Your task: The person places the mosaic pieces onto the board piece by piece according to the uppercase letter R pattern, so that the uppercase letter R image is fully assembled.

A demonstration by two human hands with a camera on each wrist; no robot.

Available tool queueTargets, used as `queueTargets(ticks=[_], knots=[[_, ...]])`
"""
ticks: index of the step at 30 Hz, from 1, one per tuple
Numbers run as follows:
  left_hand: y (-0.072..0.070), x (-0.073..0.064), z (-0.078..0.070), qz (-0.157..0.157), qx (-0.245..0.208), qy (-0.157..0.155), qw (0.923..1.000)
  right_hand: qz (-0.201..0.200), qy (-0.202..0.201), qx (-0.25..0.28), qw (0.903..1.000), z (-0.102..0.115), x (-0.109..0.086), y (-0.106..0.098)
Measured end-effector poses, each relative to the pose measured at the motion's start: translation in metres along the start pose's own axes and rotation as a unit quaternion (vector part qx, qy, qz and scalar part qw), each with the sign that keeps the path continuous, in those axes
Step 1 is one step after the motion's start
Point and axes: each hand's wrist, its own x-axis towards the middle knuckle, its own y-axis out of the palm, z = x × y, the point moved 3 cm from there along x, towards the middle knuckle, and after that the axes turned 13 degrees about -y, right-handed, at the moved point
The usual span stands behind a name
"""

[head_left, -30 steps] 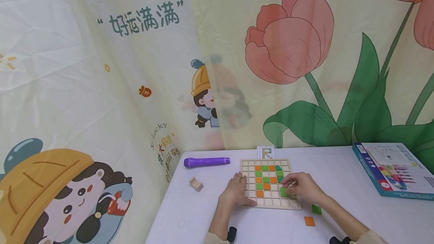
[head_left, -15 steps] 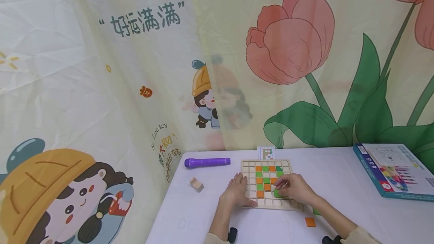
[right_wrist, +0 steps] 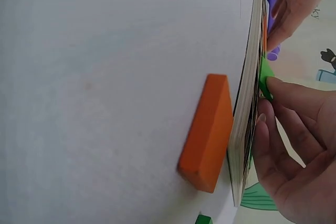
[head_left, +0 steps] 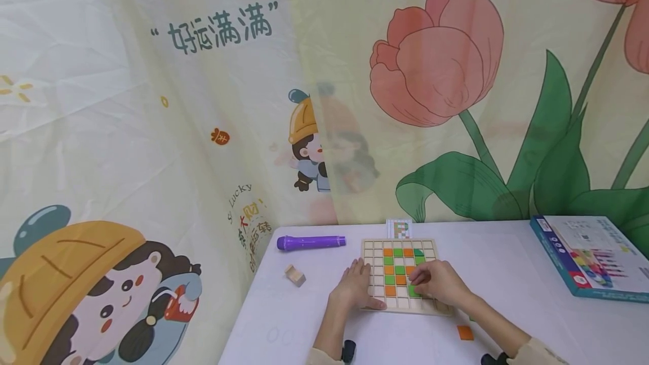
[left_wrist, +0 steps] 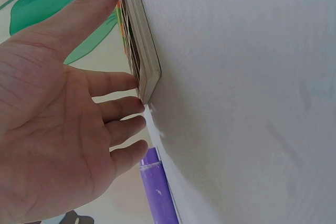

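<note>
A wooden grid board (head_left: 405,302) lies on the white table, with orange and green square tiles set in several of its cells. My left hand (head_left: 351,289) rests along the board's left edge; in the left wrist view its fingers are fairly straight, their tips at the rim. Over the board's right half, my right hand (head_left: 442,284) pinches a green tile (right_wrist: 266,77) between thumb and finger. That tile stands tilted at the grid surface in the right wrist view. A loose orange tile (head_left: 465,333) lies in front of the board, with a green tile (right_wrist: 203,219) near it.
A small patterned card (head_left: 399,228) stands behind the board. To the left lie a purple microphone-shaped stick (head_left: 311,243) and a small wooden block (head_left: 294,275). A flat teal-edged box (head_left: 590,255) sits at the right. Printed curtains hang behind the table.
My right hand has moved left across the board with the green tile, from its right side toward the middle columns, then stayed nearly still. The left hand has kept its place.
</note>
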Motion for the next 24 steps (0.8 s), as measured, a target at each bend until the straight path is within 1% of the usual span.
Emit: queueTargets(ticks=[4,9,12,17,20,24], knots=[[-0.001,-0.001,0.000,0.000,-0.002,0.001,1.0000,-0.001,0.007,-0.005,1.0000,0.001,0.000,0.001],[-0.003,-0.002,0.001,0.001,-0.002,-0.002,1.0000,0.004,-0.001,-0.007,1.0000,0.004,0.000,0.000],[-0.002,-0.001,0.001,0.002,-0.002,-0.003,1.0000,0.005,0.010,-0.012,0.9999,0.005,-0.002,-0.002],[-0.001,0.001,-0.001,0.005,-0.007,0.002,1.0000,-0.005,0.040,-0.013,0.9991,0.003,-0.008,-0.009],[-0.001,0.001,-0.001,0.003,-0.007,0.000,1.0000,-0.012,0.043,-0.011,0.9989,0.003,-0.012,-0.015],[-0.001,0.000,0.000,0.000,-0.007,-0.002,1.0000,-0.016,0.033,-0.020,0.9991,0.003,-0.018,-0.025]])
